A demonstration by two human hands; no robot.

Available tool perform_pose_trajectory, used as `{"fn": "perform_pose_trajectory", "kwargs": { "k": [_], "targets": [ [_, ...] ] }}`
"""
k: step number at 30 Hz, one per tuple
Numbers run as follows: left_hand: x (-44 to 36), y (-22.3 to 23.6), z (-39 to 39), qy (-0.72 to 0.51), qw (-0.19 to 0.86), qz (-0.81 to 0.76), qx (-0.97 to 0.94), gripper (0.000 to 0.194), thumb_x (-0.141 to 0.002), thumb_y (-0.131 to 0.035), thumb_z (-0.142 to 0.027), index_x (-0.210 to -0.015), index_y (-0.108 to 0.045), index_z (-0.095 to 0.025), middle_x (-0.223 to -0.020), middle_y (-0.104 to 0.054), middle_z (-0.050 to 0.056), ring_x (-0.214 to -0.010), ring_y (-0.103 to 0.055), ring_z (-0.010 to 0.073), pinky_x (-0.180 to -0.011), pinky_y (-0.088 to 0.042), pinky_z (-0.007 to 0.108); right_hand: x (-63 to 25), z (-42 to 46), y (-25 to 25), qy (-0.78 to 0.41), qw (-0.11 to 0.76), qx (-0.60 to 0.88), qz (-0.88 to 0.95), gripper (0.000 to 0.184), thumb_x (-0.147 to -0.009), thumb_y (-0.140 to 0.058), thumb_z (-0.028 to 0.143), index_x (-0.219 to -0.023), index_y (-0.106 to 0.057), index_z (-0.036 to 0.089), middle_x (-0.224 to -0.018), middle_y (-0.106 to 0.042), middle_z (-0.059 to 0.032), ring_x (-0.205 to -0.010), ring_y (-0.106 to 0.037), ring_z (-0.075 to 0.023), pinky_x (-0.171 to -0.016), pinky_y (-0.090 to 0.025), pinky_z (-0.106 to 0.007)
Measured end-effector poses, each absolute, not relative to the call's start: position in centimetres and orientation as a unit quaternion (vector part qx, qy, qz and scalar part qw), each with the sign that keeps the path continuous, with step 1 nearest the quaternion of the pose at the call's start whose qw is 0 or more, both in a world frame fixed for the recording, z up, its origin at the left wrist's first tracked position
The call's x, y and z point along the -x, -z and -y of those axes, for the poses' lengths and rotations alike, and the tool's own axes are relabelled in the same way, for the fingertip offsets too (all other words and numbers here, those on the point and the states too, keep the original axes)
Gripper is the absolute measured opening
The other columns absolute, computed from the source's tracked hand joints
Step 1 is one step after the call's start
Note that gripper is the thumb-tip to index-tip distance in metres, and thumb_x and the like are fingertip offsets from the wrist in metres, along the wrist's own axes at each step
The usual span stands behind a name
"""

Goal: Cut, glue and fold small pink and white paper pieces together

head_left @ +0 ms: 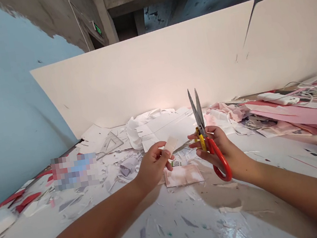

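Between the thumb and fingers of my left hand (154, 162) is a small cream-coloured piece of paper (171, 144). My right hand (225, 148) is closed around a pair of scissors (218, 157) with red handles. Their blades point up and stand slightly apart. A yellow band with dark marks, like a tape measure (201, 139), shows at the fingers of that same hand; how it is held is partly hidden. Below and between my hands, a pinkish-white rectangular piece (184, 175) lies flat on the table.
Paper scraps litter the white table (128, 235). A clear set square (111, 143) lies at the back left, near white sheets (167, 127). Pink sheets (301, 115) and a white power strip (278, 98) with cables are on the right. A pale partition (152, 76) stands behind.
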State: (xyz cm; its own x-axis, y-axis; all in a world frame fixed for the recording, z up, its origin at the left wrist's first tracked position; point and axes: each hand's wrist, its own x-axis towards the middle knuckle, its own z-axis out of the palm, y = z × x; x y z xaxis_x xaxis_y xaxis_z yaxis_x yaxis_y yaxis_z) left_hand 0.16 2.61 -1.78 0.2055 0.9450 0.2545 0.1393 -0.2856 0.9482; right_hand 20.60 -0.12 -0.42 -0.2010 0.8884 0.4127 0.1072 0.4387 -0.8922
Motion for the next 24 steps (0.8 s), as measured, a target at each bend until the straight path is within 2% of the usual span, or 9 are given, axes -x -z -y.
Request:
{"fn": "perform_pose_trajectory", "kwargs": {
  "k": [2,6,8,11,16,19,24],
  "targets": [
    [0.0,1.7,-3.0,-0.500,0.405,-0.429,-0.634,0.033,-0.078,-0.051,-0.044,-0.105,-0.051,-0.024,-0.072,-0.058,-0.003,-0.048,-0.053,0.0068,-0.056,-0.044,0.023,-21.2,-0.2,0.5,-0.364,0.474,0.378,0.707,0.039,-0.075,-0.059,0.029,-0.092,-0.023,0.029,-0.104,-0.048,-0.0019,-0.081,-0.053,-0.0145,-0.070,-0.047,-0.033],
    [0.0,1.4,-3.0,-0.542,0.385,-0.431,-0.609,0.033,-0.078,-0.051,-0.044,-0.103,-0.050,-0.023,-0.070,-0.056,-0.003,-0.047,-0.050,0.0061,-0.052,-0.042,0.022,-21.8,-0.4,0.9,-0.339,0.438,0.419,0.719,0.038,-0.076,-0.057,0.033,-0.086,-0.021,0.028,-0.073,-0.037,0.0067,-0.058,-0.038,-0.0089,-0.056,-0.041,-0.024],
    [-0.1,1.2,-2.9,-0.561,0.386,-0.427,-0.595,0.031,-0.077,-0.054,-0.042,-0.099,-0.048,-0.021,-0.068,-0.057,-0.003,-0.047,-0.049,0.0059,-0.052,-0.042,0.021,-21.9,-0.1,0.8,-0.325,0.403,0.441,0.733,0.043,-0.073,-0.060,0.035,-0.086,-0.020,0.027,-0.067,-0.032,0.0083,-0.054,-0.033,-0.0086,-0.054,-0.039,-0.023],
    [-0.1,1.0,-2.8,-0.579,0.384,-0.416,-0.586,0.028,-0.076,-0.056,-0.041,-0.089,-0.045,-0.019,-0.068,-0.059,-0.003,-0.048,-0.048,0.0055,-0.053,-0.042,0.021,-22.0,0.5,0.2,-0.320,0.323,0.488,0.745,0.050,-0.067,-0.065,0.035,-0.089,-0.020,0.026,-0.063,-0.033,0.0090,-0.052,-0.034,-0.0094,-0.053,-0.037,-0.025],
    [0.0,0.9,-2.9,-0.597,0.372,-0.400,-0.588,0.027,-0.077,-0.055,-0.041,-0.087,-0.043,-0.019,-0.070,-0.060,-0.002,-0.049,-0.049,0.0058,-0.053,-0.043,0.022,-21.9,1.1,-0.7,-0.321,0.230,0.535,0.747,0.046,-0.066,-0.063,0.038,-0.088,-0.025,0.025,-0.062,-0.040,0.0071,-0.051,-0.041,-0.0127,-0.050,-0.035,-0.027],
    [0.0,1.0,-2.8,-0.586,0.371,-0.404,-0.596,0.026,-0.077,-0.055,-0.041,-0.085,-0.043,-0.019,-0.069,-0.060,-0.002,-0.048,-0.049,0.0056,-0.052,-0.043,0.021,-21.7,1.0,-0.7,-0.307,0.205,0.521,0.770,0.042,-0.069,-0.060,0.041,-0.084,-0.024,0.025,-0.059,-0.040,0.0076,-0.051,-0.039,-0.0131,-0.049,-0.033,-0.026],
    [-0.4,1.3,-2.1,-0.552,0.370,-0.393,-0.636,0.023,-0.078,-0.053,-0.039,-0.083,-0.043,-0.019,-0.070,-0.060,-0.003,-0.048,-0.049,0.0055,-0.052,-0.043,0.021,-21.4,1.0,-0.6,-0.245,0.230,0.507,0.794,0.042,-0.068,-0.060,0.040,-0.076,-0.022,0.025,-0.058,-0.040,0.0073,-0.052,-0.035,-0.0126,-0.049,-0.032,-0.025]
  ]
}}
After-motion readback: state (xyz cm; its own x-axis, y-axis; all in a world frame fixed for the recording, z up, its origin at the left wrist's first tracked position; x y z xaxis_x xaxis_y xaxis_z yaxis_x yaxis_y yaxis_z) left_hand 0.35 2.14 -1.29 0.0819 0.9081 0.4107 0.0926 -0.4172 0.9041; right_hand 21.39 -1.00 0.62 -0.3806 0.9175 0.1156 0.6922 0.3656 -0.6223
